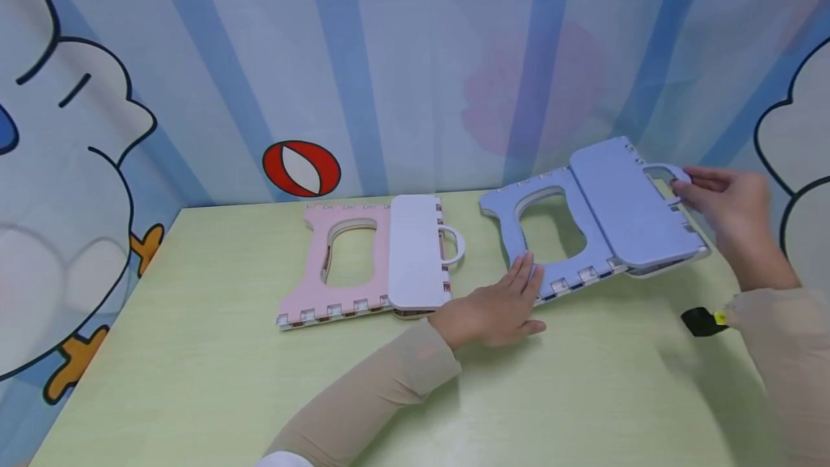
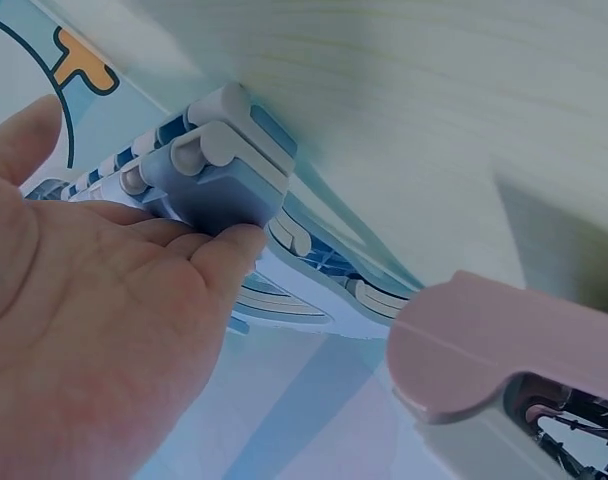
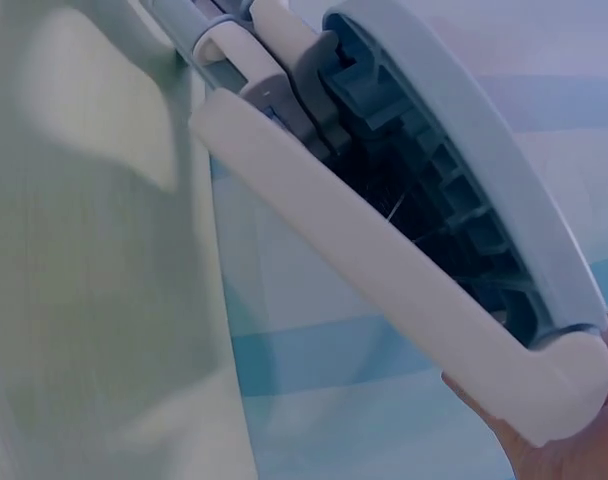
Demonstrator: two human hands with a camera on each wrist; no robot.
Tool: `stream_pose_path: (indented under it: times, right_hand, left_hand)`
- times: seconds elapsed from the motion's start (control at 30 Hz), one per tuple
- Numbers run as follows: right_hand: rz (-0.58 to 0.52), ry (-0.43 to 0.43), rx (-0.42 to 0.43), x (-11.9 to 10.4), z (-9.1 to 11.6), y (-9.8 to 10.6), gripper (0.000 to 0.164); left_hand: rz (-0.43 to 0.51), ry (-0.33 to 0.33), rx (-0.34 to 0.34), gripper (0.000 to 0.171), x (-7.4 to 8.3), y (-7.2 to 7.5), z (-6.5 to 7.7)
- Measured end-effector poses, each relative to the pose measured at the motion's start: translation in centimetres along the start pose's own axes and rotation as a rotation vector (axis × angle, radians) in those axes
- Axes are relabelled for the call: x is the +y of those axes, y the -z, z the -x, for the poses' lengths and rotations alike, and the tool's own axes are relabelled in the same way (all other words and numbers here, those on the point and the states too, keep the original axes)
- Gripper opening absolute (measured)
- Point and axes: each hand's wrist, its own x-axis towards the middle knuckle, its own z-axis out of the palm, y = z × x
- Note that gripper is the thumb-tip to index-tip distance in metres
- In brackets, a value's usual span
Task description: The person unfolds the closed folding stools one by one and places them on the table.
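Note:
A folded blue step stool [image 1: 622, 211] lies tilted at the right, its handle end raised off the table. The right hand [image 1: 735, 218] pinches its loop handle between thumb and fingers. The left hand [image 1: 493, 312] touches the stool's near leg corner with its fingers extended and thumb apart; the left wrist view shows the fingertips against the stool's hinged edge [image 2: 229, 185]. In the right wrist view the folded halves gape slightly, showing the ribbed underside [image 3: 464, 215]. A folded pink step stool [image 1: 344, 294] with a white top and loop handle lies flat just left of the blue one.
Both stools are on a pale green table [image 1: 214, 380]. Behind it hangs a blue striped backdrop [image 1: 428, 56] with cartoon drawings, close to the table's far edge. A small black item [image 1: 703, 321] with a yellow tag shows beside the right cuff.

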Motion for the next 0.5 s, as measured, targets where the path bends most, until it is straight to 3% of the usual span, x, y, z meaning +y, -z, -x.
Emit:
stream_pose_path:
  times: [0.3, 0.5]
  right_hand:
    - [0.119, -0.001, 0.082, -2.1, 0.8, -0.3, 0.058]
    - [0.132, 0.024, 0.093, -3.4, 1.5, -0.2, 0.058]
  left_hand:
    - [0.056, -0.015, 0.000, 0.078, -0.1, 0.1, 0.1]
    - [0.089, -0.026, 0.011, 0.078, -0.1, 0.2, 0.3]
